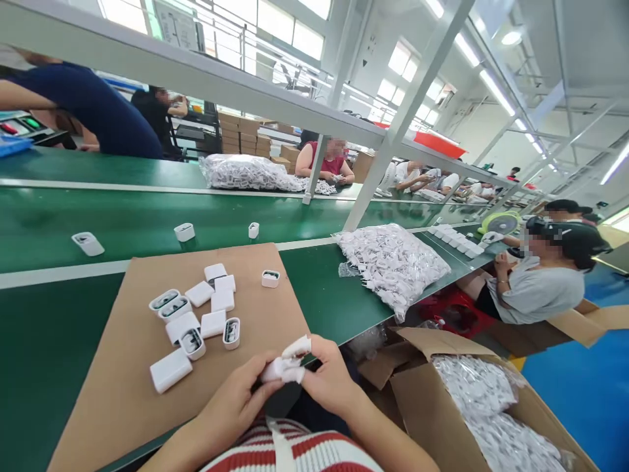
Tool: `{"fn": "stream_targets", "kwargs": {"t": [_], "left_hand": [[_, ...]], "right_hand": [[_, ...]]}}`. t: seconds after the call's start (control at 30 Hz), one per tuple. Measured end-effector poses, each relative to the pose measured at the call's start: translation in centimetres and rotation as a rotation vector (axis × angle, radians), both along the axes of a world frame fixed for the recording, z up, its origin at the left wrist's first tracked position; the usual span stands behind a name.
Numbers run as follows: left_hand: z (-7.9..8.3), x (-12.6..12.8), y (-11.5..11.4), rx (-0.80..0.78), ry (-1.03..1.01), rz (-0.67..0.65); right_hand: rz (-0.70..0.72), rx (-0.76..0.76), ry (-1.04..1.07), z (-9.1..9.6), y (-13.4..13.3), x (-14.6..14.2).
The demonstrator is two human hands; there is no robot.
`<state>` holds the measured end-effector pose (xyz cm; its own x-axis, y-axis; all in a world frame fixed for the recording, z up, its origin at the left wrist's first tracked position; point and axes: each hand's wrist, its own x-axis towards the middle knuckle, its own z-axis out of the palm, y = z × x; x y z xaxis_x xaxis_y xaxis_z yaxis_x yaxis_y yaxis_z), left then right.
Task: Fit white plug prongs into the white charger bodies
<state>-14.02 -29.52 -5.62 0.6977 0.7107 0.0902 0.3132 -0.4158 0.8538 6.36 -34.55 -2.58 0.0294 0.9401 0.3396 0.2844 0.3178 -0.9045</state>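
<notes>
Close to my body, over the near edge of the cardboard sheet [118, 367], my left hand [243, 393] pinches a small white plastic housing [272, 371]. My right hand [330, 375] meets it from the other side, with white covers on its thumb and a finger closed against the piece. Fingers hide most of its shape. Left of my hands, several similar white housings lie loosely grouped on the cardboard. Some are turned with dark openings and parts showing, such as an open housing [191, 343]; others show plain sides, such as a closed-side housing [171, 370].
Three housings sit on the green belt [132, 216] beyond the cardboard. A clear bag of small white parts [393, 262] lies to the right. An open carton [417, 406] with bagged parts stands low right. A slanted metal post [378, 177] rises ahead. Co-workers sit around the line.
</notes>
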Motion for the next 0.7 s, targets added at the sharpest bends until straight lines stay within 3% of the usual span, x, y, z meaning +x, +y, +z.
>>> {"fn": "stream_targets", "kwargs": {"t": [0.13, 0.23, 0.33, 0.43, 0.7], "left_hand": [[1.5, 0.4, -0.5, 0.151, -0.012, -0.067], [4.8, 1.8, -0.4, 0.259, -0.079, -0.081], [8.4, 2.6, -0.1, 0.379, -0.091, -0.121], [10.8, 2.5, -0.1, 0.429, -0.040, -0.197], [12.1, 1.9, -1.8, 0.841, 0.009, -0.183]], "right_hand": [[-0.060, 0.027, 0.011, 1.5, -1.6, 0.3], [-0.118, 0.099, 0.046, 3.8, -1.6, 0.7], [-0.087, 0.131, 0.119, 6.1, -1.4, 1.4], [-0.067, 0.141, 0.139, 7.1, -1.9, 1.7], [-0.116, 0.252, 0.169, 6.5, -3.9, 0.3]]}}
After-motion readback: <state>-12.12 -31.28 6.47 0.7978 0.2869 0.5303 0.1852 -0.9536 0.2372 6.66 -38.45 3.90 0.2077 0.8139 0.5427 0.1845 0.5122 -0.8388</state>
